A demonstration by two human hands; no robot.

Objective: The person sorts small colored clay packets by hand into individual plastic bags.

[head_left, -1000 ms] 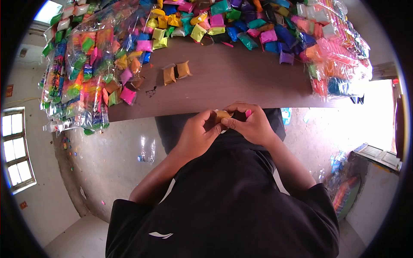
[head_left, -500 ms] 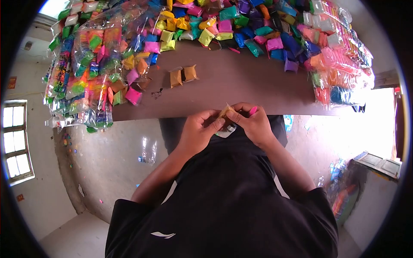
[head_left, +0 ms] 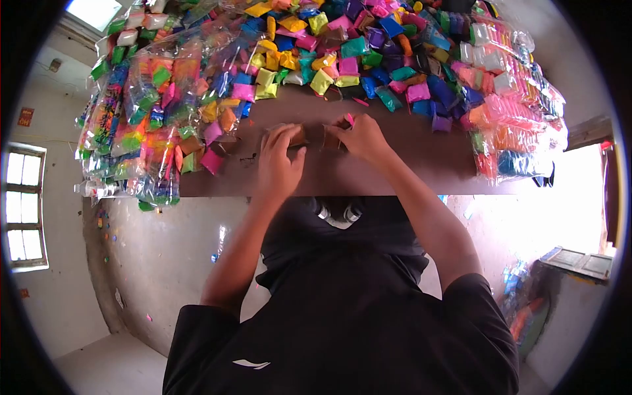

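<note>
My left hand [head_left: 279,158] lies over the table with its fingers stretched out, partly covering a small brown packet [head_left: 299,135] and touching its left side. What lies beneath the fingers is hidden. To its right, my right hand [head_left: 363,139] pinches another small brown packet [head_left: 332,137] by its right edge, at the tabletop. A small pink object [head_left: 349,120] sticks up from the fingers of my right hand; its kind cannot be made out. The two hands are apart, with the packets between them.
Many small colourful packets [head_left: 322,80] are heaped along the back of the brown table [head_left: 421,161]. Clear bags of packets [head_left: 141,125] pile up at the left, and pink bagged packs [head_left: 507,118] at the right. The table's front edge runs before my body.
Both hands have moved forward from the table's front edge onto the tabletop and separated. The brown packet they held together is now in my right hand; my left hand has opened over the packets.
</note>
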